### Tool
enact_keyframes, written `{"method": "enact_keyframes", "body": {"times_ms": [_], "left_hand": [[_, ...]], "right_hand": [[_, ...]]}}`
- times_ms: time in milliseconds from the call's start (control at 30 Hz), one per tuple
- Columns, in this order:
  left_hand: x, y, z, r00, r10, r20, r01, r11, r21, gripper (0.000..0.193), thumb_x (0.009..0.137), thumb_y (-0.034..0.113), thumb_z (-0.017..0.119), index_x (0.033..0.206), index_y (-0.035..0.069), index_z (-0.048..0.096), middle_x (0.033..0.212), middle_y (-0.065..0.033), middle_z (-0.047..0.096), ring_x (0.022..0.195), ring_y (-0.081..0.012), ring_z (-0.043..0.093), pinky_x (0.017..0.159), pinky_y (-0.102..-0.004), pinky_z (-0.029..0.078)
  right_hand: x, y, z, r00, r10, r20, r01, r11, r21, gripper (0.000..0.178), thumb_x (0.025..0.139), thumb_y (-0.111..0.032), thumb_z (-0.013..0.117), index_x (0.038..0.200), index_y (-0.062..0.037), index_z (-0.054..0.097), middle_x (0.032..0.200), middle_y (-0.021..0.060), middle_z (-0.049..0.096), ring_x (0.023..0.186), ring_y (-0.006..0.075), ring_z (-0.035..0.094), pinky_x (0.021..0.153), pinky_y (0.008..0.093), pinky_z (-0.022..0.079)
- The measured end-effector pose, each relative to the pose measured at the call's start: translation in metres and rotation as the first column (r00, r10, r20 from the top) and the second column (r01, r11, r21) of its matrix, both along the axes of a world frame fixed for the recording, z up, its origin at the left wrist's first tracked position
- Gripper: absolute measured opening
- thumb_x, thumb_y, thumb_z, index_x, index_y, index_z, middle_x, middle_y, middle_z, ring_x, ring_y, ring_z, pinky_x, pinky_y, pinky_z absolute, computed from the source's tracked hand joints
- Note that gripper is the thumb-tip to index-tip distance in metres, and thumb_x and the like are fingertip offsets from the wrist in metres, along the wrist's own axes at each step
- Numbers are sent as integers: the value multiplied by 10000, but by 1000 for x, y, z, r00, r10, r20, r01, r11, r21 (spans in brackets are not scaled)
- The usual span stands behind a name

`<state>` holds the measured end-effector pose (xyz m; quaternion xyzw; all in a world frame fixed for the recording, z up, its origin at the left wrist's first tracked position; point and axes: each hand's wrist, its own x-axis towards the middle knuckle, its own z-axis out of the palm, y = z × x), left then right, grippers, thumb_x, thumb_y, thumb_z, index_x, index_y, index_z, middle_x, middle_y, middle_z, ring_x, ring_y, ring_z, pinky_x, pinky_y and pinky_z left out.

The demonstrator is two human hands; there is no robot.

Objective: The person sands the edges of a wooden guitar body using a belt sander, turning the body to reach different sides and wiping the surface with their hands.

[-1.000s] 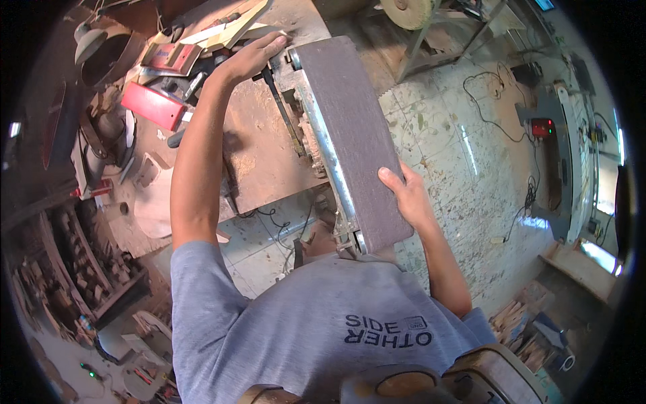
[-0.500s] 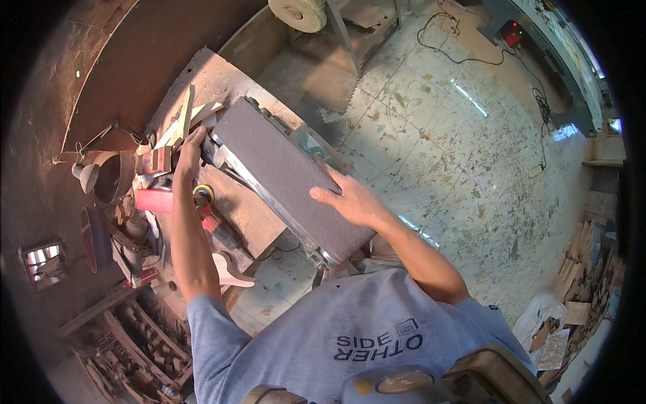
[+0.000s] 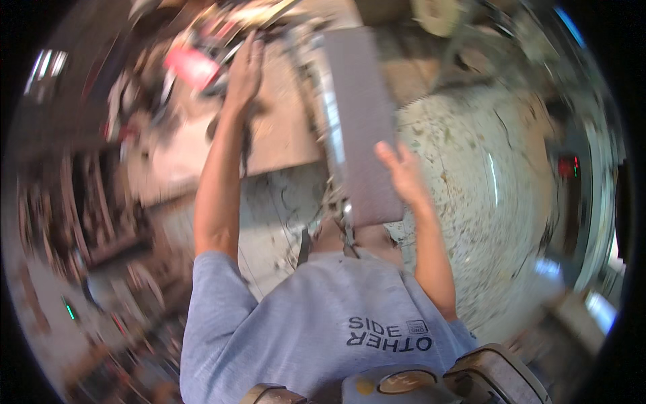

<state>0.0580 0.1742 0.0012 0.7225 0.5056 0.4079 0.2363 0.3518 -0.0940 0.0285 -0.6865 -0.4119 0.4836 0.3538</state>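
Observation:
A belt sander (image 3: 363, 128) with a long grey-brown sanding belt and a metal side rail stands in front of me, its near end close to my legs. My right hand (image 3: 408, 176) is at its right edge, thumb and fingers apart, the thumb side overlapping the belt's edge. Left of the sander, my left hand (image 3: 246, 73) reaches over the wooden workbench (image 3: 282, 135), fingers stretched out and apart from the belt. Motion blur smears both hands; nothing shows in either. A dark tool is partly hidden behind my left wrist.
A red block-shaped thing (image 3: 193, 67) and blurred wood scraps lie on the bench's far left. Wooden pieces (image 3: 87, 202) fill a rack at left. A pale round wheel (image 3: 437, 15) stands at the far right. Debris litters the tiled floor (image 3: 464, 195) at right.
My view has swung round, so the sander now points nearly straight away from me. My left hand has come off its far end to the left. The right hand's fingers have loosened at the edge.

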Motion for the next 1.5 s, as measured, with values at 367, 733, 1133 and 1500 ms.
{"method": "enact_keyframes", "body": {"times_ms": [367,733,1133,1500], "left_hand": [[-152,-652,-169,475,851,-225,-727,235,-645,664,1110,459,433,1552,-35,445,1551,-251,511,1403,-334,534,1148,-398,422],[-35,-933,-180,339,807,-484,-319,-385,-866,741,1060,608,380,1513,37,513,1336,-203,656,960,-311,730,712,-417,548],[-96,-896,-124,345,826,-445,-398,-300,-867,817,1012,703,448,1574,111,444,1510,-117,550,1116,-264,684,869,-431,495],[-154,-775,-117,462,785,-413,-563,-101,-820,767,1046,602,505,1601,79,420,1539,-177,536,1121,-318,705,901,-402,542]], "right_hand": [[5,33,-12,985,57,163,-69,995,70,795,998,-569,635,1433,95,584,1463,197,605,1324,287,573,1143,342,380],[50,3,-26,811,-2,-585,36,998,46,933,1057,-706,321,1602,50,320,1657,234,345,1479,363,417,1249,477,310],[185,-166,-318,947,-197,-254,44,863,-504,921,1005,-787,383,1524,-35,504,1217,239,712,1015,291,707,834,410,568],[202,-315,-335,992,125,12,-67,608,-791,778,1024,-719,425,1371,-55,634,858,124,691,614,212,653,561,382,531]]}}
